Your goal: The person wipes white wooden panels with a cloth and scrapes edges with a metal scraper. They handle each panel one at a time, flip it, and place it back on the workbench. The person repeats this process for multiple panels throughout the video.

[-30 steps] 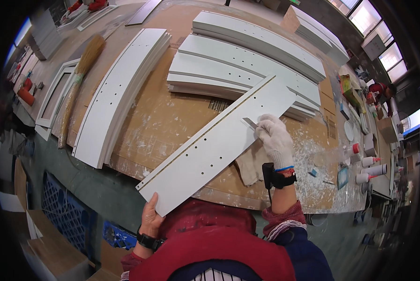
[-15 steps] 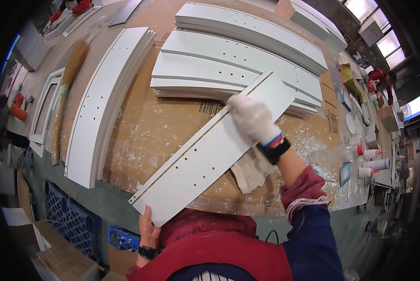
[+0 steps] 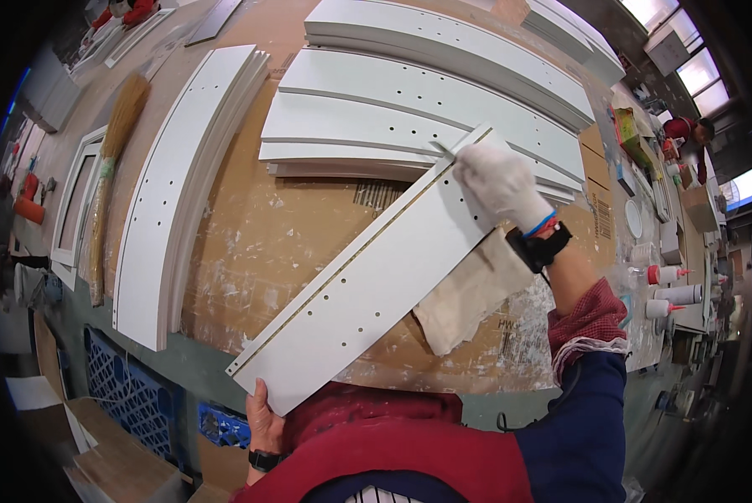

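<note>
A long white board (image 3: 334, 310) with drilled holes and a narrow groove along one edge lies slantwise in front of me. At its near left end, my left hand (image 3: 264, 419), bare, grips the corner, thumb up against the edge; the other fingers are mostly hidden. My right hand (image 3: 500, 180), in a white knitted glove, is closed over the far end, at the groove. From its fingers pokes the pale tip of a small thin tool (image 3: 439, 150); the rest is covered by the glove. A beige cloth (image 3: 464, 298) lies partly under the board.
Stacked white boards (image 3: 351, 113) stand beyond, with another stack (image 3: 162, 189) to the left beside a straw brush (image 3: 116, 168). Cardboard (image 3: 250, 251) covers the worktable. Glue bottles (image 3: 665, 275) sit at the right. Other people (image 3: 686, 138) are in the background.
My right hand has slid along the groove toward the board's far end, up and to the right. The thin tool tip now shows. My left hand keeps its hold at the near corner.
</note>
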Action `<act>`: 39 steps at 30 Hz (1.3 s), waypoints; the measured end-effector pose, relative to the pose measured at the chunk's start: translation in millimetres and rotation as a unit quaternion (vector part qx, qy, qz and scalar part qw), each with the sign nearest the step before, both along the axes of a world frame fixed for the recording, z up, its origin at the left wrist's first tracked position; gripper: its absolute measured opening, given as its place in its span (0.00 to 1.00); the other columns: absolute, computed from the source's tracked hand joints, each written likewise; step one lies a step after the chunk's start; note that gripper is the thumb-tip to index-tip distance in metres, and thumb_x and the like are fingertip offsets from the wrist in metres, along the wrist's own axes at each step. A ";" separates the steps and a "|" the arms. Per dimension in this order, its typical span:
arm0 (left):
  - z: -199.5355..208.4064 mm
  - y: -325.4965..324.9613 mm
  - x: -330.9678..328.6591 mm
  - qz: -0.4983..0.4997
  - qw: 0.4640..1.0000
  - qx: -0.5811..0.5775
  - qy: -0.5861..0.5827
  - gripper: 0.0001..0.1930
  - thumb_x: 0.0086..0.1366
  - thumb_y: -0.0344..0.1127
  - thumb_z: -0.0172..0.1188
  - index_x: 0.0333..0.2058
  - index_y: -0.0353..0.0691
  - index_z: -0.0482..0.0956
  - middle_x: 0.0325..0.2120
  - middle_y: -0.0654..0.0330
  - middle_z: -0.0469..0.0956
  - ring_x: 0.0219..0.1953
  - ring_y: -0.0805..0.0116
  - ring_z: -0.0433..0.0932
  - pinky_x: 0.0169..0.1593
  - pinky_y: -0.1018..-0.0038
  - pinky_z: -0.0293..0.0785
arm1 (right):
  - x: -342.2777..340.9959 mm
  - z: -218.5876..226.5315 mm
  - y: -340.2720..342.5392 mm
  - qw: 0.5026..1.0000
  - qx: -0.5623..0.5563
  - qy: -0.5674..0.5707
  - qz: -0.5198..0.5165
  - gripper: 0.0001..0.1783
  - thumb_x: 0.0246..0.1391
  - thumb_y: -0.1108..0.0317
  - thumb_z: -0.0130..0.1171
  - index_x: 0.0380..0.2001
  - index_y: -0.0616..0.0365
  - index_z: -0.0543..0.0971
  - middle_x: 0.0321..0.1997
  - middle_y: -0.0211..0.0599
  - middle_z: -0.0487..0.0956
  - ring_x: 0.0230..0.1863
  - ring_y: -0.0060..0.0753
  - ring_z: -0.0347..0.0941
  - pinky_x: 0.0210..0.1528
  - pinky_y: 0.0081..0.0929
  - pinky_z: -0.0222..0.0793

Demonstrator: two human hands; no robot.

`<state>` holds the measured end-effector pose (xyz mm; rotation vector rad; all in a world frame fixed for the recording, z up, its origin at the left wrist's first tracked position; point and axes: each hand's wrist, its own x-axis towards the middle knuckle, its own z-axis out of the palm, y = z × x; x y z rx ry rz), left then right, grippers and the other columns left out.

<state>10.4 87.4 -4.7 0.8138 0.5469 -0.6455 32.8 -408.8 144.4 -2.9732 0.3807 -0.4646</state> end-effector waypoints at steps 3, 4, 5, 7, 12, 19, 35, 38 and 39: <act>-3.2 1.7 -1.6 0.003 1.000 0.013 -0.008 0.27 0.61 0.37 0.59 0.56 0.35 0.62 0.50 0.57 0.71 0.51 0.63 0.71 0.55 0.65 0.68 | -2.4 -4.9 -32.6 0.990 -0.073 0.012 -0.117 0.07 0.55 0.62 0.49 0.29 0.51 0.72 0.20 0.44 0.74 0.24 0.47 0.74 0.26 0.40 0.71; -3.7 2.4 -0.9 0.001 1.000 0.019 -0.014 0.27 0.61 0.36 0.59 0.56 0.36 0.62 0.50 0.58 0.71 0.52 0.63 0.70 0.55 0.65 0.68 | -6.9 -2.6 -62.8 0.980 -0.108 0.038 -0.163 0.08 0.57 0.61 0.47 0.29 0.51 0.72 0.21 0.45 0.75 0.27 0.49 0.74 0.29 0.44 0.71; -1.7 0.4 1.5 -0.006 1.000 0.017 -0.019 0.27 0.61 0.36 0.59 0.56 0.36 0.62 0.50 0.58 0.71 0.52 0.63 0.70 0.55 0.65 0.68 | -18.7 -6.6 -97.3 0.982 -0.084 0.013 -0.169 0.10 0.58 0.59 0.47 0.29 0.52 0.71 0.22 0.46 0.76 0.27 0.49 0.75 0.30 0.44 0.71; 1.5 -3.3 -1.9 0.006 0.999 0.014 -0.028 0.27 0.61 0.36 0.59 0.56 0.36 0.62 0.50 0.58 0.71 0.52 0.63 0.70 0.55 0.65 0.68 | -15.8 5.8 -81.7 0.981 -0.039 -0.025 -0.188 0.11 0.58 0.58 0.47 0.31 0.52 0.72 0.24 0.47 0.76 0.29 0.50 0.75 0.31 0.44 0.70; -1.9 -0.4 -1.0 0.003 1.000 0.012 -0.017 0.25 0.62 0.39 0.58 0.55 0.37 0.64 0.49 0.57 0.72 0.51 0.62 0.72 0.54 0.63 0.70 | -36.9 -15.5 -14.7 0.999 0.038 -0.019 -0.001 0.11 0.57 0.60 0.51 0.36 0.53 0.75 0.28 0.45 0.77 0.29 0.48 0.74 0.34 0.37 0.69; 1.6 -5.0 0.2 -0.023 0.998 0.016 -0.054 0.25 0.61 0.40 0.58 0.54 0.36 0.64 0.49 0.56 0.72 0.50 0.61 0.72 0.54 0.62 0.71 | -48.1 7.7 -83.4 0.961 0.005 -0.054 -0.270 0.12 0.55 0.58 0.51 0.35 0.53 0.75 0.29 0.47 0.76 0.33 0.52 0.74 0.35 0.42 0.68; 23.3 -9.2 -1.0 -0.023 0.998 0.048 -0.046 0.22 0.62 0.39 0.58 0.50 0.30 0.68 0.44 0.55 0.75 0.45 0.66 0.75 0.50 0.70 0.70 | 26.3 -14.8 13.4 0.986 -0.127 0.085 -0.062 0.12 0.58 0.62 0.45 0.42 0.51 0.73 0.30 0.50 0.77 0.32 0.54 0.74 0.31 0.45 0.69; 26.4 -8.9 0.7 -0.016 0.997 0.046 -0.053 0.24 0.63 0.43 0.57 0.52 0.32 0.67 0.46 0.55 0.73 0.47 0.66 0.73 0.52 0.69 0.69 | 22.6 -25.4 90.7 0.988 -0.124 0.057 0.078 0.15 0.54 0.67 0.49 0.46 0.56 0.71 0.34 0.46 0.77 0.31 0.48 0.75 0.31 0.40 0.71; 20.1 -6.8 -0.2 -0.023 0.998 0.039 -0.049 0.26 0.63 0.45 0.55 0.53 0.33 0.65 0.49 0.55 0.72 0.50 0.65 0.72 0.53 0.68 0.68 | 19.1 -26.2 125.3 0.982 -0.126 0.069 0.125 0.18 0.52 0.69 0.51 0.48 0.58 0.70 0.38 0.44 0.77 0.32 0.46 0.76 0.33 0.38 0.72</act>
